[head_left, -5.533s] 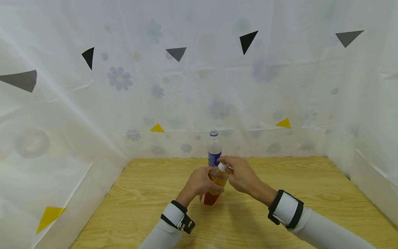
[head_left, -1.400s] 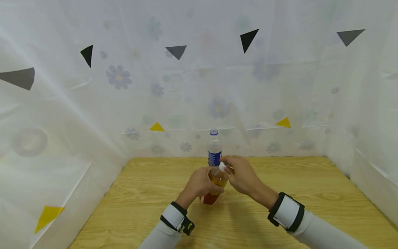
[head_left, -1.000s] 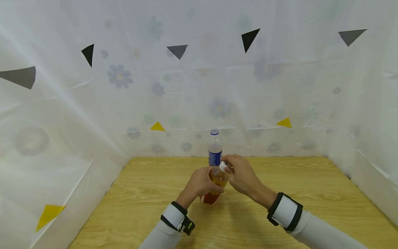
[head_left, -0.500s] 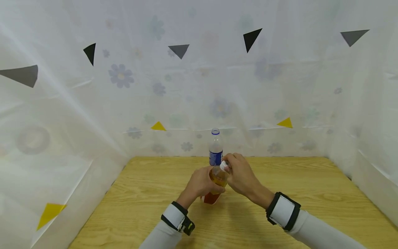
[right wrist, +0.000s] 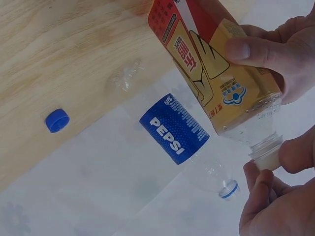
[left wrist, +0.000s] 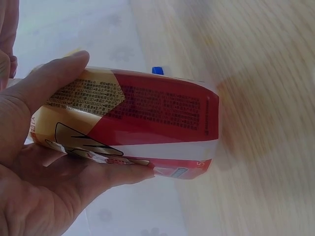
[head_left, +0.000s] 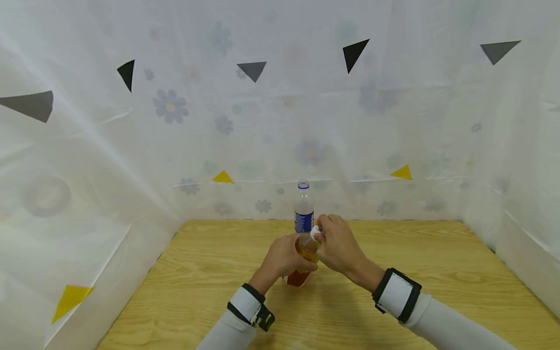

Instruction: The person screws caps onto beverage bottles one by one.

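My left hand [head_left: 280, 256] grips a drink bottle [left wrist: 157, 110] with a red and gold label, fingers wrapped round its sides. The bottle leans to the right over the table, amber liquid showing inside. At its mouth, my right hand [head_left: 342, 245] pinches the white cap [right wrist: 268, 160] between thumb and fingers. The cap sits on the bottle's threaded neck. Just behind stands a clear bottle [head_left: 304, 221] with a blue Pepsi label, upright and uncapped. In the right wrist view, a blue cap [right wrist: 57, 120] lies on the table, apart from both bottles.
The wood-grain table [head_left: 210, 282] is enclosed at the back and sides by pale sheeting [head_left: 262, 126] with faint flowers. Black, grey and yellow triangles mark the sheets. Both wrists wear strapped bands, such as the right band [head_left: 397, 295].
My right hand has turned around the white cap, its fingers more bunched and its wrist slightly further left. My left hand keeps the bottle in nearly the same spot.
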Demonstrator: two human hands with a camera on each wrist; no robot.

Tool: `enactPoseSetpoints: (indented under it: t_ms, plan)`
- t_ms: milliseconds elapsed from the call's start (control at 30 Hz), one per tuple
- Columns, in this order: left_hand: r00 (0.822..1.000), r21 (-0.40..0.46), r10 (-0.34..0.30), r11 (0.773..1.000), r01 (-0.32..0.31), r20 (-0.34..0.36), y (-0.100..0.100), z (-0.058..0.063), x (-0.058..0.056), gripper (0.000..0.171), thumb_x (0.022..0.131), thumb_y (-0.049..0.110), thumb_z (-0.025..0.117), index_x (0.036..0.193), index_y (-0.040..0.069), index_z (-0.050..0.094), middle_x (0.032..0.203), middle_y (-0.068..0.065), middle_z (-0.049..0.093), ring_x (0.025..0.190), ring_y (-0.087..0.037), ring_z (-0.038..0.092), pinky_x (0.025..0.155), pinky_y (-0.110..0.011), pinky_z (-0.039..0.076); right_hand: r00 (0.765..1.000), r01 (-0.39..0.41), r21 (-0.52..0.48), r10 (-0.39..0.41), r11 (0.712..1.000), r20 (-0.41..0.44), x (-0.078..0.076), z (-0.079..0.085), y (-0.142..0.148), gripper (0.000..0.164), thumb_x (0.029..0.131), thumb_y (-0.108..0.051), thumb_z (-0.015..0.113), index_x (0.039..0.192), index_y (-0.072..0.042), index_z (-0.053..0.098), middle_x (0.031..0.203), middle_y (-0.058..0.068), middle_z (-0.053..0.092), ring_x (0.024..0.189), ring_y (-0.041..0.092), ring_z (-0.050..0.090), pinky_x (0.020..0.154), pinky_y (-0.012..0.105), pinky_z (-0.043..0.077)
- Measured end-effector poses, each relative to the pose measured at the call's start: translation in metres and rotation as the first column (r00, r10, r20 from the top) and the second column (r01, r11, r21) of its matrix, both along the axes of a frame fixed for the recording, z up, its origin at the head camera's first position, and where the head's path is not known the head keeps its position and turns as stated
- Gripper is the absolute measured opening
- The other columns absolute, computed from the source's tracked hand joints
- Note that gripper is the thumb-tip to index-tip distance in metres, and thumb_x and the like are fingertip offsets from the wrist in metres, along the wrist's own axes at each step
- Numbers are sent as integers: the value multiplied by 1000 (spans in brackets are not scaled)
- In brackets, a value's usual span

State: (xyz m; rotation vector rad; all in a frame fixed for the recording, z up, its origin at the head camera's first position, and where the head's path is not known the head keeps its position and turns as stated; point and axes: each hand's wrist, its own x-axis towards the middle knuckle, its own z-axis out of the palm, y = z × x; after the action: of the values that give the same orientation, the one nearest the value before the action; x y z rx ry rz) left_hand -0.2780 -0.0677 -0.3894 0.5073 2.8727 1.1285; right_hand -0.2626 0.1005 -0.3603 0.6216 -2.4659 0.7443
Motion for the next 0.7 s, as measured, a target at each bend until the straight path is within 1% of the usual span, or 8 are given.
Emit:
enactPoseSetpoints:
  t_ms: [267, 500, 700]
  plan:
    - [1000, 6, 11, 1000, -11, 1, 1, -2, 0, 59, 72, 31, 93, 121, 12, 66, 110, -4, 74, 96, -21, 71, 85, -40, 59, 1000, -8, 3, 8, 1000, -16, -1, 1, 2, 11, 82, -1, 70, 86, -3, 59, 75, 2, 53, 68, 16, 45, 65, 31, 40]
    - [999, -17, 31, 999, -31, -31, 4, -3, 2, 61, 72, 34, 93, 121, 11, 66, 109, -5, 74, 95, -21, 71, 83, -39, 60, 999, -6, 12, 6, 1000, -48, -3, 2, 2, 12, 82, -1, 67, 80, -5, 56, 70, 2, 49, 63, 16, 42, 61, 30, 37]
    - [997, -32, 53, 998, -55, -57, 5, -3, 4, 60, 71, 35, 93, 119, 10, 66, 106, -4, 74, 92, -19, 71, 79, -36, 59, 1000, 8, 0, -8, 1000, -19, -4, 2, 2, 16, 85, -4, 67, 77, -6, 54, 68, 2, 47, 61, 16, 40, 59, 30, 35]
